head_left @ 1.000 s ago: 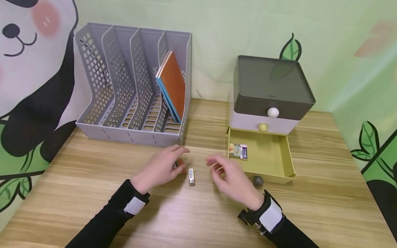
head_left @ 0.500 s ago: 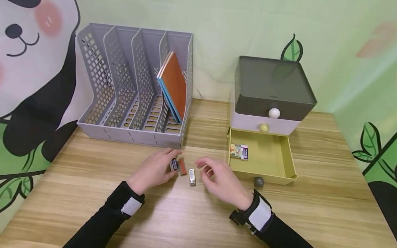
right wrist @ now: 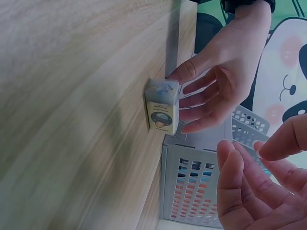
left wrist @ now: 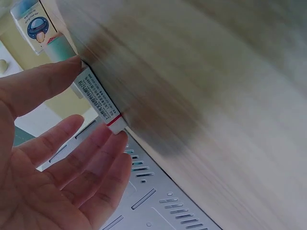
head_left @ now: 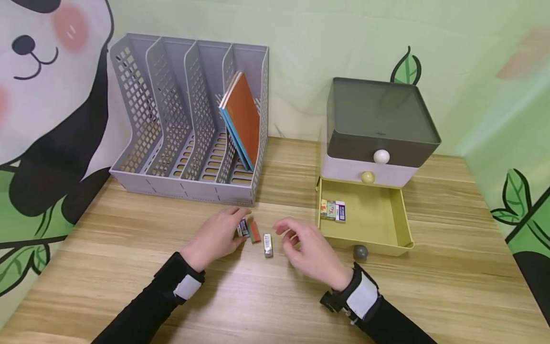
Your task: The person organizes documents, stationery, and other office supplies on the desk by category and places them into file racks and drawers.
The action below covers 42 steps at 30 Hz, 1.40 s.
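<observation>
My left hand [head_left: 216, 240] pinches a small eraser [head_left: 243, 228] by its ends, thumb at one end and fingertips at the other. In the left wrist view this eraser [left wrist: 98, 93] shows a white side with printed text and a red stripe. Beside it lies a red and green eraser [head_left: 254, 232]. A clear-wrapped eraser [head_left: 268, 245] sits farther right on the table, its cartoon label showing in the right wrist view. My right hand [head_left: 310, 248] hovers to the right of that one, fingers loosely curled, holding nothing.
A yellow drawer [head_left: 369, 224] stands pulled out of a small drawer unit [head_left: 382, 114], with several erasers [head_left: 333, 210] in a row at its left side. Behind my left hand is a grey file rack [head_left: 185, 188] with thin notebooks [head_left: 242, 119] in its right slot.
My right hand has moved left, away from the drawer and toward the wrapped eraser. My left hand has drawn back slightly, uncovering the red and green eraser.
</observation>
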Available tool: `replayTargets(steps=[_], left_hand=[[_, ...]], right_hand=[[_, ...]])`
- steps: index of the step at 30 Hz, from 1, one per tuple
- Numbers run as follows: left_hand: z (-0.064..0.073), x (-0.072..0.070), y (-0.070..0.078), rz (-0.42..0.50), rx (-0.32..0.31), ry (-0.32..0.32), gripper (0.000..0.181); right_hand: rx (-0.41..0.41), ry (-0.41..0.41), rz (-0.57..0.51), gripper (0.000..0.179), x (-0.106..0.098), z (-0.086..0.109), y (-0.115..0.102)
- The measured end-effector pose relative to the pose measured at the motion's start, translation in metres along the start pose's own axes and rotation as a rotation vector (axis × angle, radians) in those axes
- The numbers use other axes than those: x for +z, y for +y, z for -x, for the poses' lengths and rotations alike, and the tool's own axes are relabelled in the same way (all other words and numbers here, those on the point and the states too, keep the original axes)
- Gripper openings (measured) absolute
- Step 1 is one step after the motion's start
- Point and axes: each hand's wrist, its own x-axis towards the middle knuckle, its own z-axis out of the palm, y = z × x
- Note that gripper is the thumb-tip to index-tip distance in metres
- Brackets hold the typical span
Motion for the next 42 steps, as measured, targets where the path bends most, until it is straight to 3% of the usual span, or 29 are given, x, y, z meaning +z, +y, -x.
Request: replayTargets(steps=[13, 24, 32, 42], left_hand=[[0.0, -0.003, 0.0, 0.018, -0.007, 0.008, 0.061], [-0.003, -0.007, 0.008, 0.094, -0.033, 0.12, 0.068], [-0.011, -0.012, 0.024, 0.14, -0.017, 0.173, 0.075], [-0.025, -0.016, 0.05, 0.227, 0.07, 0.235, 0.072]], right_hand=[[0.042, 0.001, -0.038, 0.032, -0.006, 0.001, 0.004], [0.116, 0.054, -0.17, 0.03, -0.012, 0.005, 0.015], [0.2, 0.096, -0.3, 0.029, -0.028, 0.003, 0.015], [0.265, 0.142, -0.397, 0.032, -0.044, 0.002, 0.021]])
